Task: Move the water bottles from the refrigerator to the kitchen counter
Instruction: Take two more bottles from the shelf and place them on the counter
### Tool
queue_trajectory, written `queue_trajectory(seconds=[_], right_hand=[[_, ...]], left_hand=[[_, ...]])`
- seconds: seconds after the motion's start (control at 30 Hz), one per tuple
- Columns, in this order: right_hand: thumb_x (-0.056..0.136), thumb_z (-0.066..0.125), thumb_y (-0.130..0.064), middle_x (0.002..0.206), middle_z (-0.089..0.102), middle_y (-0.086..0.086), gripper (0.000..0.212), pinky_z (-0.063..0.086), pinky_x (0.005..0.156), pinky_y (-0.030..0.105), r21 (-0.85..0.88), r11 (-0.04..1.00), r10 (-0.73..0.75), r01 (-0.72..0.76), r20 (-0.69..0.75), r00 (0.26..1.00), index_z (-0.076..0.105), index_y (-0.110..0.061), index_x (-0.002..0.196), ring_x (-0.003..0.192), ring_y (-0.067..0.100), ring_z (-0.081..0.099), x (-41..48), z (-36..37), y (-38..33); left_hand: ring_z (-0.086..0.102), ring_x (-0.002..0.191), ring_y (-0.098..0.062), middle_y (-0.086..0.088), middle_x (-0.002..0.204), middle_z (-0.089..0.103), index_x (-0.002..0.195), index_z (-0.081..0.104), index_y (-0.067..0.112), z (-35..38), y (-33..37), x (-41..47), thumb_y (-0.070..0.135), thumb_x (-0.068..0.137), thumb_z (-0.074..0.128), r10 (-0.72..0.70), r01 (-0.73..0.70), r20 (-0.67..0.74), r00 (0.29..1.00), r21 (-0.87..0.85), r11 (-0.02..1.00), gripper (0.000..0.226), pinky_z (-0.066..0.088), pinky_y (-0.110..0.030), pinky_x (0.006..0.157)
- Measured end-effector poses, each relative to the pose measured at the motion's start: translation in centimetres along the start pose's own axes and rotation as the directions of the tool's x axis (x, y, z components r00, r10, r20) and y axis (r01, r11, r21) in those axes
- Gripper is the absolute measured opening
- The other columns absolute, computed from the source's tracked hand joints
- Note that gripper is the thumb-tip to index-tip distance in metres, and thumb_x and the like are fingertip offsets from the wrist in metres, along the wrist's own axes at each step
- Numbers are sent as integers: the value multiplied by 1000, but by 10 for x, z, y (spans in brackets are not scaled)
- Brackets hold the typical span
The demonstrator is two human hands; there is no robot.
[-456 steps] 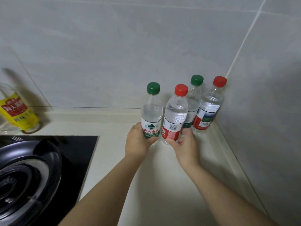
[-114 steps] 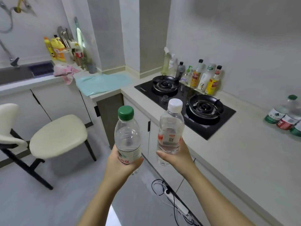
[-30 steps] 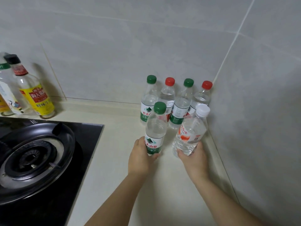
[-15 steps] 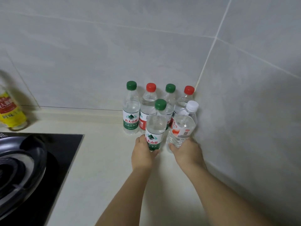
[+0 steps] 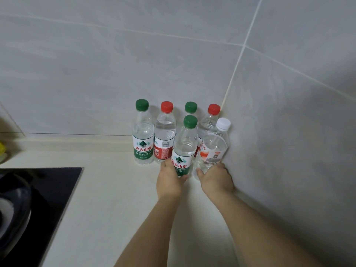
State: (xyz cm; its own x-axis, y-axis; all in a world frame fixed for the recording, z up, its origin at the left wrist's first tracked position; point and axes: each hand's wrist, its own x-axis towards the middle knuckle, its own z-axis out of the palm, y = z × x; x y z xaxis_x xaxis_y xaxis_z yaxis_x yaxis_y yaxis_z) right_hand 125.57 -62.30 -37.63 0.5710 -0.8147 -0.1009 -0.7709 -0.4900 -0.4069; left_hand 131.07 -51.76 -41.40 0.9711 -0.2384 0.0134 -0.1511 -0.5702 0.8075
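Item: green-capped bottle (image 5: 185, 145), upright, just before back row (image 5: 164, 135) (four bottles standing in wall corner). Our left hand (image 5: 169, 182) wraps its lower label.
Item: white-capped bottle (image 5: 212, 149), tilted toward side wall (image 5: 289, 132). Our right hand (image 5: 216, 180) curls round its base.
Bases hidden by fingers; we cannot tell whether seated on counter (image 5: 115, 199).
Step, we judge: setting pair down as front row.
Next move calls for: righting white-capped bottle, seating both bases flat, loosening fingers without nudging row behind.
Hob (image 5: 48, 189): well apart, left.
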Motion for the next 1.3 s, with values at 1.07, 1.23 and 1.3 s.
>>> queue_trajectory(seconds=[1.07, 1.23, 1.3], right_hand=[[90, 70, -30, 112, 68, 21, 40, 47, 82, 37, 368, 928, -15, 55, -111, 994, 57, 1, 111, 105, 37, 64, -6, -8, 6], [87, 72, -36, 96, 73, 19, 37, 57, 78, 43, 433, 901, 1, 39, -91, 996, 62, -3, 99, 89, 36, 71, 5, 9, 10], [88, 71, -38, 94, 73, 19, 37, 56, 78, 41, 444, 895, 2, 39, -91, 996, 63, -3, 99, 88, 36, 70, 7, 11, 10]], left_hand=[[64, 100, -18, 1, 110, 69, 118, 60, 18, -12, 8, 5, 12, 71, 83, 96, -87, 60, 994, -129, 988, 52, 52, -34, 87], [63, 93, -17, 0, 105, 70, 110, 60, 14, -10, 10, 7, 11, 71, 83, 80, -76, 36, 996, -109, 991, 45, 50, -31, 81], [64, 93, -19, -1, 104, 70, 108, 60, 13, -8, 10, 7, 12, 71, 84, 81, -79, 21, 997, -97, 992, 44, 52, -33, 81]])
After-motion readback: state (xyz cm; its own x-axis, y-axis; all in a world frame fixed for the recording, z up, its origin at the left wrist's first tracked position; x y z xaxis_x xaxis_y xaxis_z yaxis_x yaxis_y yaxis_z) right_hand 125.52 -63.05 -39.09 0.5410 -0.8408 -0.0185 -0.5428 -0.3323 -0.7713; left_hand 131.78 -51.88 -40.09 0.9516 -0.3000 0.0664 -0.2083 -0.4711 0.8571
